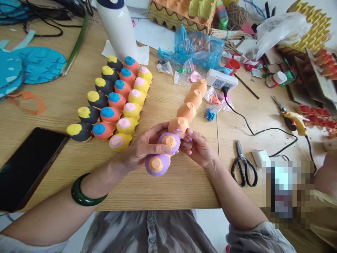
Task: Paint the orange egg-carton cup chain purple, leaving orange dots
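Observation:
A strip of orange egg-carton cups is held up over the table. Its two nearest cups are coated purple with orange tips. My left hand grips the near end, with the thumb across the purple cups. At the fourth orange cup from the far end, the thumb and fingers of my right hand press against the strip's side. A bit of purple clay shows between those fingers, and a small purple scrap lies on the cup beside them. Left of my hands stand three finished-looking strips: black with yellow tips, orange-red with blue tips and yellow with pink tips.
A phone lies at left, near blue paper shapes. A white bottle stands behind the strips. At right are black scissors, a power strip with cables, a glue gun and another person's arm.

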### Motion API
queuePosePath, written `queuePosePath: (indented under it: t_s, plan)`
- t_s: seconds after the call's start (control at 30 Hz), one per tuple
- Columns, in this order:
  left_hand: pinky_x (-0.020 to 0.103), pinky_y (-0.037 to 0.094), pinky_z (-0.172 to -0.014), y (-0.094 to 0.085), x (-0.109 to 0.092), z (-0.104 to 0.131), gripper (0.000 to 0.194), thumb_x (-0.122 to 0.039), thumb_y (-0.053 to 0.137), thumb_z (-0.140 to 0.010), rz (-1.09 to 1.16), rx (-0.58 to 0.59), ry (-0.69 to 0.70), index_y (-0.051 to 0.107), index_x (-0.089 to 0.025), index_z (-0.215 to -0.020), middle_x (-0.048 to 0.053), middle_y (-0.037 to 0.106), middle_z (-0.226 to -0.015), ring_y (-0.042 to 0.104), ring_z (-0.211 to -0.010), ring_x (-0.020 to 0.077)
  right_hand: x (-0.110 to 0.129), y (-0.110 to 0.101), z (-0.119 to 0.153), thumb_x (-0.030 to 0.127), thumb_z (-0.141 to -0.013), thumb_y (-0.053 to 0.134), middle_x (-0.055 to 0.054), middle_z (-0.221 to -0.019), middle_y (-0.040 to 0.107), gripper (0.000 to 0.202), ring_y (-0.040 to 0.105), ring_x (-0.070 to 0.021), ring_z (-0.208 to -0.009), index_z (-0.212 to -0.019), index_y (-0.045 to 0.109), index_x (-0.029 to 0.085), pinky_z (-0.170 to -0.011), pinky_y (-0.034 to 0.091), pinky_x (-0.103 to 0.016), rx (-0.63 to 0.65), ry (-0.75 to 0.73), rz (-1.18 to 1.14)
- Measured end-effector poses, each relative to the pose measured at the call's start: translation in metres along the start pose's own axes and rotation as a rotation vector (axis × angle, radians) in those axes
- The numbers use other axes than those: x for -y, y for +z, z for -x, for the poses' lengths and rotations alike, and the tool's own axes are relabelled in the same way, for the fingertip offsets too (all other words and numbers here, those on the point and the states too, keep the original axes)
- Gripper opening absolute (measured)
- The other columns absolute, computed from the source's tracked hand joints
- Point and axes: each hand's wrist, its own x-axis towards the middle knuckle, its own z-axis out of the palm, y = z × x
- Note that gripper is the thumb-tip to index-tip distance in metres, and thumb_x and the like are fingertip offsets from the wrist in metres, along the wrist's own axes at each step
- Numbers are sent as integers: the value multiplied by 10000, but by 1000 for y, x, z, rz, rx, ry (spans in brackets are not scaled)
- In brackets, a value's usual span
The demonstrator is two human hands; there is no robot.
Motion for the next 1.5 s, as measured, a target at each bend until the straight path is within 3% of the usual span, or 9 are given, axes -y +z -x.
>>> queuePosePath:
  t_s: [0.1, 0.17, 0.4, 0.57, 0.7, 0.8, 0.97, 1.17, 1.5]
  plan:
    - [403, 637, -979, -9, 4, -3, 529, -537, 908, -816, 53, 133, 30, 796, -304, -1278, 38, 789, -1181, 778, -1238, 340, -2, -2, 1, 594, -675, 1050, 111, -628, 298, 667, 191, -78, -560, -662, 485, 239, -422, 283, -199, -3, -39, 24]
    - [439, 647, -1002, -14, 8, -6, 502, -653, 864, -893, 65, 146, 18, 818, -277, -1223, 81, 810, -1183, 775, -1266, 366, -3, -3, 1, 610, -687, 1039, 113, -617, 287, 666, 180, -77, -552, -654, 485, 240, -426, 295, -207, 7, -48, 36]
    - [413, 662, -859, -14, 14, -13, 640, -586, 1047, -743, -25, -239, 28, 765, -262, -1217, 97, 839, -1216, 813, -1132, 329, -9, 3, 1, 582, -665, 1051, 116, -610, 305, 618, 214, -72, -533, -681, 538, 237, -425, 320, -209, -19, -4, 24]
    - [401, 679, -831, -13, 10, -11, 852, -503, 1075, -723, -96, -237, 142, 718, -281, -1465, 94, 730, -1546, 841, -1083, 337, -10, 7, 4, 573, -676, 1058, 115, -600, 339, 607, 240, -59, -512, -685, 562, 223, -425, 347, -191, -9, 23, 25]
    - [406, 658, -811, -12, 10, -7, 941, -508, 1059, -754, -137, -233, 103, 684, -304, -1592, 66, 847, -1301, 851, -1033, 362, -11, 9, 5, 569, -712, 1048, 109, -611, 337, 627, 261, -65, -522, -670, 523, 229, -434, 374, -186, 16, 16, 33]
    - [437, 662, -803, -11, 10, -7, 815, -516, 1035, -786, -178, -249, 119, 761, -307, -1524, 63, 873, -1167, 845, -1006, 378, -13, 9, 6, 576, -730, 1043, 106, -597, 366, 599, 280, -64, -511, -668, 563, 222, -447, 408, -195, 28, 13, 27]
    - [443, 693, -834, -10, 10, -8, 424, -517, 1011, -810, -277, -284, 251, 906, -341, -1182, 50, 818, -1254, 814, -1005, 316, -17, 10, 9, 602, -728, 1041, 81, -561, 462, 527, 407, -79, -500, -689, 702, 200, -473, 451, -215, -2, 10, 44]
    - [469, 702, -856, -8, 9, -7, 359, -580, 1010, -801, -396, -330, 388, 933, -352, -1067, 42, 797, -1005, 750, -956, 290, -13, 9, 9, 612, -690, 1052, 78, -551, 448, 565, 388, -74, -495, -616, 671, 202, -468, 440, -207, 1, -9, 72]
    - [304, 591, -604, -14, 8, -6, 275, -477, 984, -878, -440, -277, 534, 937, -368, -1125, 32, 732, -936, 676, -831, 203, -15, 0, 7, 614, -701, 1047, 85, -571, 361, 586, 317, -74, -514, -613, 636, 206, -472, 439, -196, 46, 8, 86]
